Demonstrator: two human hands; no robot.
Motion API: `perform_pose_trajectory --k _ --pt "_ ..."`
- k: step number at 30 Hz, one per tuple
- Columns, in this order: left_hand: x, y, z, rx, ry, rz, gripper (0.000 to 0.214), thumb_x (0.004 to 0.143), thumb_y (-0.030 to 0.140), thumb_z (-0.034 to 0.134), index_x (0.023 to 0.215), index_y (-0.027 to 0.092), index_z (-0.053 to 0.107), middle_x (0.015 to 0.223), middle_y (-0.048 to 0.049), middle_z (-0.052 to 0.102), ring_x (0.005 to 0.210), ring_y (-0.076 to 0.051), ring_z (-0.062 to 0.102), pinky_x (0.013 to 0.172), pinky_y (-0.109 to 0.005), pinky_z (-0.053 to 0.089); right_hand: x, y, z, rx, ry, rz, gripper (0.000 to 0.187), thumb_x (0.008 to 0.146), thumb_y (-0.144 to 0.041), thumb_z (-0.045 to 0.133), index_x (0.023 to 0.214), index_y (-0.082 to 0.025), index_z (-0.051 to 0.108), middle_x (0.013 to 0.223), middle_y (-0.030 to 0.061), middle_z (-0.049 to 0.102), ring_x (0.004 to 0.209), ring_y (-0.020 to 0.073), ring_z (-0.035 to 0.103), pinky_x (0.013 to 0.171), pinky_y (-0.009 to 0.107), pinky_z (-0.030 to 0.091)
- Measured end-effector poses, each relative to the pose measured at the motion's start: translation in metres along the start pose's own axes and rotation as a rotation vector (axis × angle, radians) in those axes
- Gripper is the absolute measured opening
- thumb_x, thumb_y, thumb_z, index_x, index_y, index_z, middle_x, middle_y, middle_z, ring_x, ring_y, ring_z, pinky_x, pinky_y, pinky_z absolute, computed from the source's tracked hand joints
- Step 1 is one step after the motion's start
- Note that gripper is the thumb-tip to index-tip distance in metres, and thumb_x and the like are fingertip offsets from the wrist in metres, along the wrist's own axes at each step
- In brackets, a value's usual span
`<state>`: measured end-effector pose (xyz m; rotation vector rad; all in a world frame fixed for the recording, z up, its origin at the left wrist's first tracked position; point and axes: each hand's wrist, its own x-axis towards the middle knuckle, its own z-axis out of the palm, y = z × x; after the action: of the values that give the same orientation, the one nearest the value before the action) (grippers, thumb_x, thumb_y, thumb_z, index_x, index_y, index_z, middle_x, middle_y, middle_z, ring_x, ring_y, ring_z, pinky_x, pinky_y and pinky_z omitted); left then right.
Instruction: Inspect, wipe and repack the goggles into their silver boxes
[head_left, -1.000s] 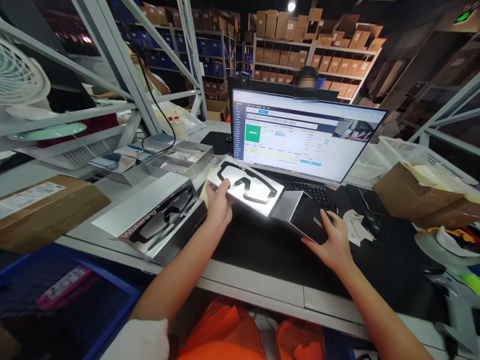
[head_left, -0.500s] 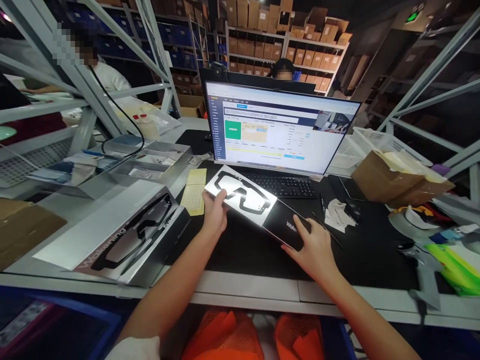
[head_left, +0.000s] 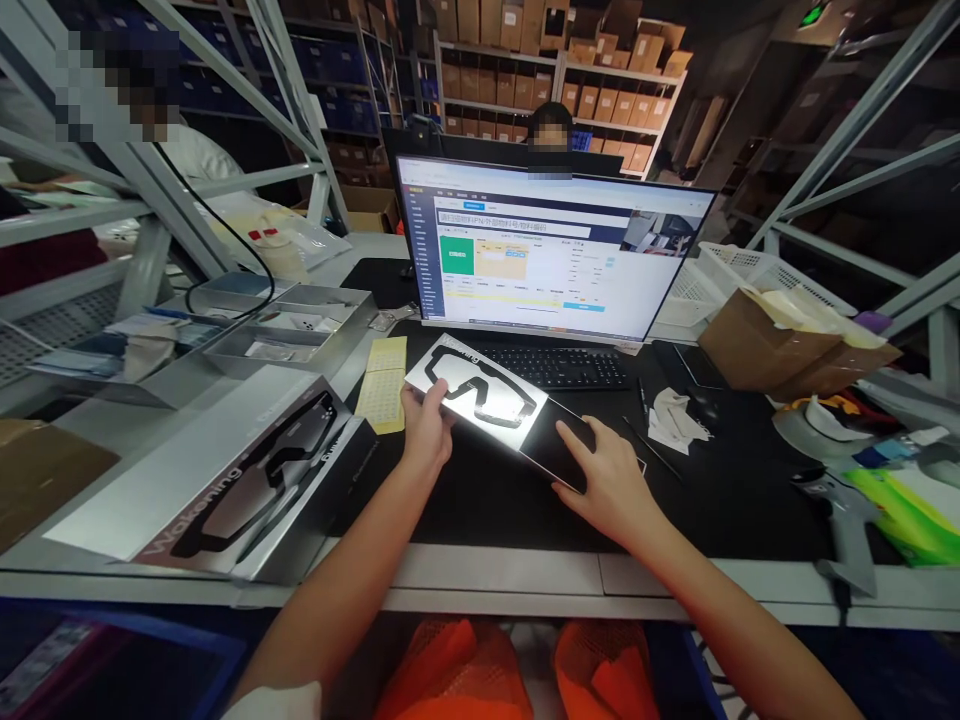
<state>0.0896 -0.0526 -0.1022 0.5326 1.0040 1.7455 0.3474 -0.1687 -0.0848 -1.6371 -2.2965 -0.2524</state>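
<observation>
A slim glasses box (head_left: 491,395) is held tilted above the black desk mat. Its silvery-white sleeve carries a picture of black-framed glasses, and a black section (head_left: 549,438) shows at the right end. My left hand (head_left: 427,425) is closed around the left end, thumb on top. Over the black section lies my right hand (head_left: 611,475), gripping it with fingers on top and thumb at the near edge. A larger silver "Wakening" box (head_left: 247,480) with a similar glasses picture rests on the desk, left of my left hand.
Behind the held box stand a keyboard (head_left: 555,368) and a lit monitor (head_left: 525,250). Yellow label sheets (head_left: 381,385) lie left. To the right are crumpled paper (head_left: 675,420), a scanner (head_left: 844,520) and a cardboard box (head_left: 765,340). Two people are beyond the desk.
My right hand has shifted left along the black section and now covers the lettering there. My left hand keeps its grip. The view has shifted slightly.
</observation>
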Motion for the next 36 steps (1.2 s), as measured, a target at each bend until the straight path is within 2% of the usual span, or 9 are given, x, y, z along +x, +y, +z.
perform_pose_trajectory --k 7,10,13,16,19,26,30,33,36 --pt "-0.008 -0.002 0.003 0.022 -0.022 0.011 0.048 0.068 0.030 0.080 0.107 0.031 0.052 0.109 0.0019 0.063 0.080 -0.011 0.062 0.056 -0.017 0.047 0.011 -0.005 -0.003 0.055 -0.046 -0.040 0.076 0.081 -0.042 0.074 0.149 -0.023 0.046 0.146 0.0231 0.044 0.129 0.0411 0.046 0.101 0.055 0.042" --pt "-0.012 -0.005 0.004 0.008 -0.026 -0.005 0.044 0.069 0.030 0.079 0.105 0.030 0.053 0.107 0.0022 0.063 0.080 -0.011 0.063 0.055 -0.016 0.046 -0.006 0.012 -0.001 0.196 -0.012 0.036 0.077 0.089 -0.053 0.062 0.155 -0.024 0.036 0.155 0.0192 0.037 0.141 0.0392 0.036 0.114 0.065 0.026" --pt "-0.015 -0.007 0.007 -0.015 -0.026 -0.023 0.041 0.070 0.029 0.078 0.103 0.029 0.054 0.102 0.0033 0.063 0.078 -0.010 0.062 0.057 -0.017 0.048 -0.040 0.032 0.013 0.486 0.217 0.397 0.072 0.098 -0.060 0.039 0.159 -0.025 0.023 0.162 0.0148 0.028 0.151 0.0343 0.021 0.119 0.067 0.014" --pt "-0.022 -0.010 0.013 -0.039 -0.052 -0.046 0.039 0.071 0.028 0.078 0.103 0.029 0.056 0.102 0.0031 0.064 0.080 -0.011 0.063 0.063 -0.019 0.051 -0.065 0.031 0.033 1.031 0.358 0.650 0.076 0.099 -0.065 0.027 0.161 -0.025 0.011 0.164 0.0129 0.023 0.152 0.0293 0.024 0.119 0.058 0.027" --pt "-0.043 -0.020 0.019 -0.083 -0.108 -0.027 0.041 0.073 0.028 0.078 0.106 0.029 0.055 0.108 0.0017 0.065 0.092 -0.012 0.064 0.074 -0.023 0.055 -0.063 0.012 0.043 1.441 0.483 0.671 0.072 0.099 -0.065 0.032 0.160 -0.036 0.009 0.167 0.0036 0.019 0.153 0.0243 0.020 0.122 0.052 0.024" --pt "-0.105 -0.037 0.015 -0.016 -0.339 0.039 0.071 0.068 0.034 0.087 0.125 0.035 0.045 0.131 -0.0018 0.057 0.115 -0.015 0.060 0.098 -0.030 0.051 -0.013 -0.030 0.036 1.795 0.643 0.621 0.072 0.094 -0.056 0.057 0.156 -0.040 0.024 0.167 -0.0033 0.020 0.153 0.0197 0.021 0.125 0.044 0.018" --pt "-0.098 -0.026 0.004 -0.016 -0.496 0.183 0.079 0.065 0.045 0.088 0.132 0.037 0.046 0.140 -0.0044 0.052 0.123 -0.022 0.057 0.099 -0.036 0.053 0.004 -0.038 0.029 2.099 0.498 0.804 0.067 0.090 -0.055 0.061 0.149 -0.034 0.039 0.153 0.0007 0.048 0.141 0.0237 0.044 0.117 0.044 0.037" --pt "-0.087 -0.028 -0.007 0.111 -0.740 -0.021 0.066 0.060 0.041 0.091 0.117 0.027 0.061 0.110 -0.0064 0.069 0.107 -0.027 0.066 0.092 -0.040 0.056 0.006 -0.041 0.019 2.233 0.139 0.888 0.062 0.089 -0.065 0.055 0.132 -0.021 0.059 0.126 0.0088 0.069 0.127 0.0297 0.058 0.105 0.047 0.048" --pt "-0.081 -0.038 -0.015 0.131 -0.895 -0.294 0.051 0.060 0.049 0.090 0.096 0.019 0.070 0.085 -0.0065 0.073 0.093 -0.030 0.071 0.088 -0.045 0.058 -0.001 -0.038 0.008 2.271 -0.017 0.709 0.056 0.085 -0.061 0.057 0.123 -0.021 0.064 0.114 0.0086 0.072 0.118 0.0317 0.062 0.096 0.048 0.052"
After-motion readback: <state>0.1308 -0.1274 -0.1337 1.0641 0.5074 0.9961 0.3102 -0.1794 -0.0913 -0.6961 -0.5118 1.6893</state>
